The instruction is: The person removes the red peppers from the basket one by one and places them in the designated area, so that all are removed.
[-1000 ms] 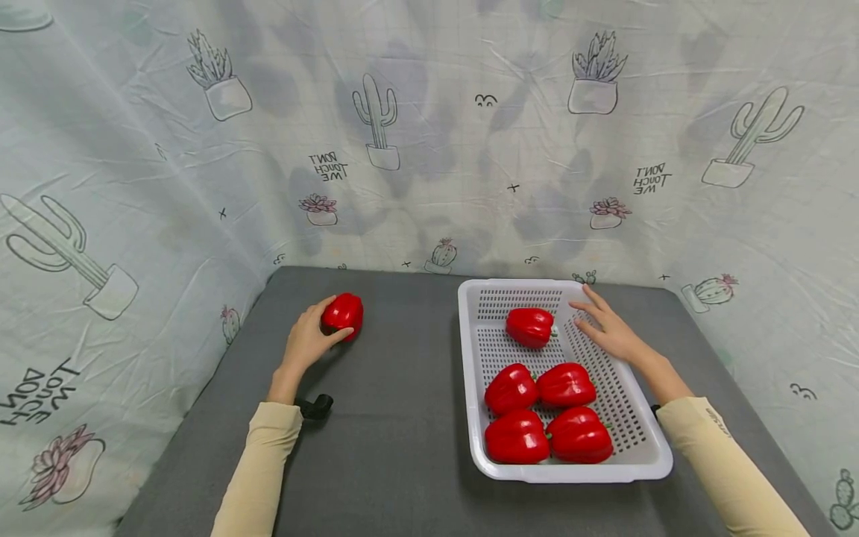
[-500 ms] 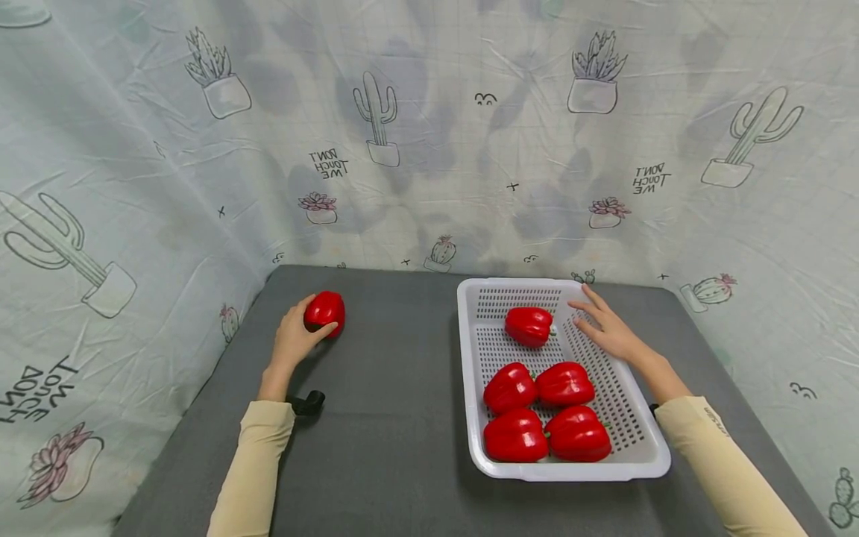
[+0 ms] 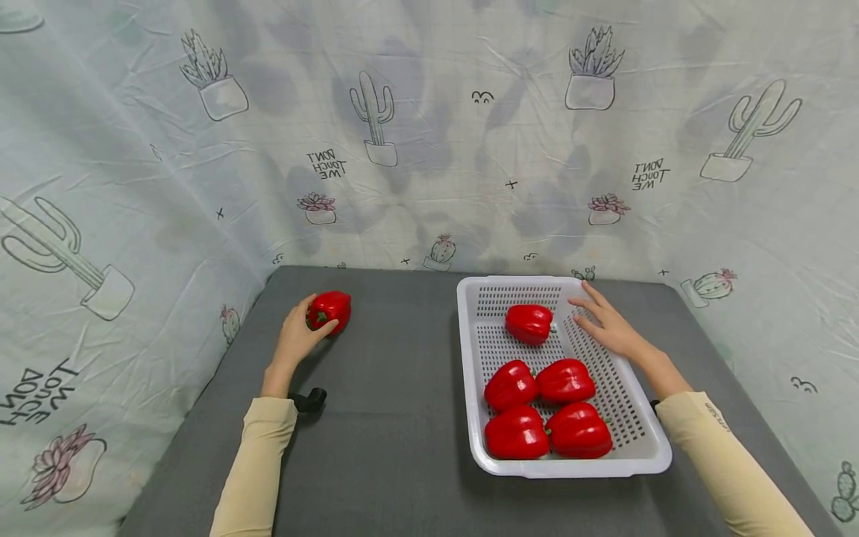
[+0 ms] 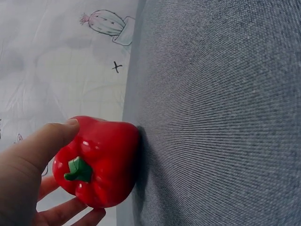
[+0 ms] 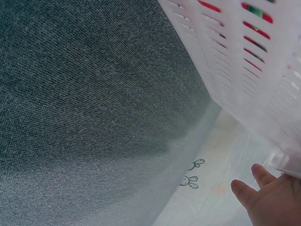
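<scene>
At the left of the head view, my left hand holds a red bell pepper. In the left wrist view, the thumb lies on one side of this bell pepper and fingers reach around the other; its green stem faces the camera. The pepper sits against or very close to the grey table surface. My right hand lies over the right rim of a white perforated basket, fingers spread. In the right wrist view, part of this hand shows beside the basket's outer wall.
One red bell pepper lies in the back of the basket, and several more, such as this near-left pepper, lie toward its front. A grey cloth covers the table. A cactus-print curtain hangs behind and at the sides.
My left hand has moved a little left with the bell pepper. The pepper has since turned, so its green stem now shows toward me. My right hand stays at the basket's rim.
</scene>
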